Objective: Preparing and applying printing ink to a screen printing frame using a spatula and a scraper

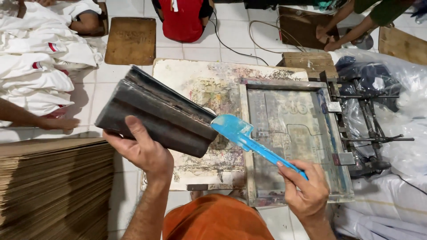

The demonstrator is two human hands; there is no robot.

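My left hand (pixel 142 149) grips a wide dark squeegee (pixel 155 111) and holds it tilted above a paint-stained printing board (pixel 209 80). In my right hand (pixel 304 189) is a blue plastic spoon (pixel 244 138), and its bowl touches the squeegee's right end. Below the spoon lies a framed printing screen (pixel 293 129) on the board's right side, hinged to a metal clamp (pixel 338 106).
A stack of brown cardboard sheets (pixel 49 186) sits at lower left. White garments (pixel 35 58) are piled at upper left, with another person's hand (pixel 58 123) beside them. Other people sit at the top. Plastic-wrapped bundles (pixel 391 89) lie at the right.
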